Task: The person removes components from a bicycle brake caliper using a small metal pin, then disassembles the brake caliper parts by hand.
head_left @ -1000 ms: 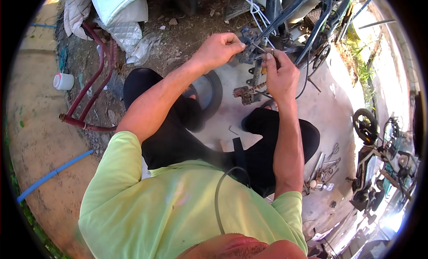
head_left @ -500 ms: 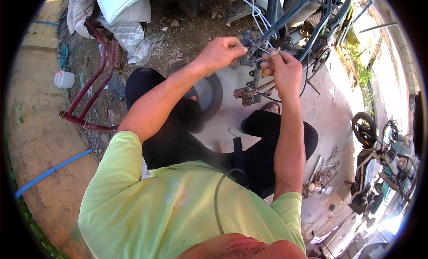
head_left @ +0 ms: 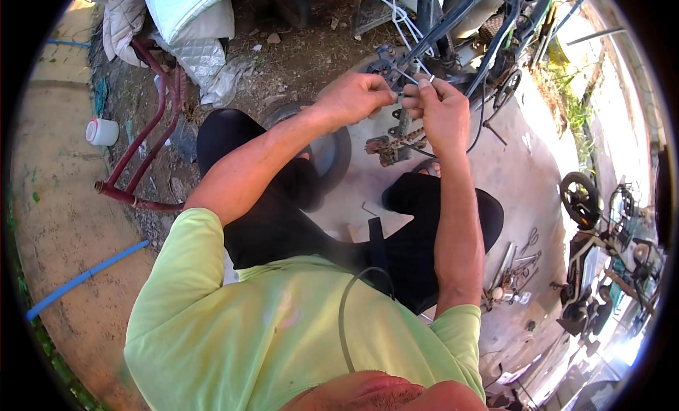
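Observation:
Both my hands are raised close together in front of a dismantled motorbike frame (head_left: 460, 22). My left hand (head_left: 353, 98) is closed in a pinch, with thumb and forefinger together. Whatever lies between those fingertips is too small to make out. My right hand (head_left: 442, 112) grips a thin pale rod (head_left: 407, 76) between thumb and fingers; a short white piece shows above its thumb. A thin gap parts the two hands. Below them a chain (head_left: 414, 136) and a rusty bracket (head_left: 385, 151) hang from the frame, and a dark cable curves past my right wrist.
A tyre (head_left: 338, 160) lies by my left foot. At the left are a dark red tube frame (head_left: 134, 174), a white tub (head_left: 102, 132) and a blue pipe (head_left: 88, 275). Tools (head_left: 513, 273) lie on the ground at the right, near a small wheel (head_left: 580, 201) and loose parts.
Both hands have shifted slightly: the left one down and right, the right one a little left. They are now closer together, and the rod has moved along with my right hand.

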Demonstrator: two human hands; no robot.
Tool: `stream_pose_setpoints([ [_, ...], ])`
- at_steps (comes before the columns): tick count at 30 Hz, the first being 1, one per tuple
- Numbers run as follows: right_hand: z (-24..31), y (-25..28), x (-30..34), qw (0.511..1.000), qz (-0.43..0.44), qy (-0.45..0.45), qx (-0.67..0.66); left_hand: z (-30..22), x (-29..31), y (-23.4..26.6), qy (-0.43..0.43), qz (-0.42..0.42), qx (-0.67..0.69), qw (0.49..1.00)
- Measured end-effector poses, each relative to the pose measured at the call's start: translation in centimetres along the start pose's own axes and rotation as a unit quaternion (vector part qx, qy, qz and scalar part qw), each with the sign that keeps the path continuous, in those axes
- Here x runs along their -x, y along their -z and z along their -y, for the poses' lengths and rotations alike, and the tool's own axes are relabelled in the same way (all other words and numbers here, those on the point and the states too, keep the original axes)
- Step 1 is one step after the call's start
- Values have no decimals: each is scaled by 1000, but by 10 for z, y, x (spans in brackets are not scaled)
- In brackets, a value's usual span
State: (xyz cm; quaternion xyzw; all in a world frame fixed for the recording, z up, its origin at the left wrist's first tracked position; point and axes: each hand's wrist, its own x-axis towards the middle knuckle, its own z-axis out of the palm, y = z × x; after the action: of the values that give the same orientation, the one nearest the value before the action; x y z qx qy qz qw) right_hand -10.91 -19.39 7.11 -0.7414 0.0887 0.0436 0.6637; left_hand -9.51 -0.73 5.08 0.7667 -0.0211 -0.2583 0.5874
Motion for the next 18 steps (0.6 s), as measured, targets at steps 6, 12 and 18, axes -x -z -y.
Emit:
stream_pose_setpoints([
  [6,-7,0,2,961,-48,173,211,-8,4,-4,-4,9,4,1000],
  [12,-8,3,4,863,-72,346,361,9,3,-15,-37,27,7,999],
  [18,14,11,2,983,64,21,173,12,1,-17,-72,45,16,996],
])
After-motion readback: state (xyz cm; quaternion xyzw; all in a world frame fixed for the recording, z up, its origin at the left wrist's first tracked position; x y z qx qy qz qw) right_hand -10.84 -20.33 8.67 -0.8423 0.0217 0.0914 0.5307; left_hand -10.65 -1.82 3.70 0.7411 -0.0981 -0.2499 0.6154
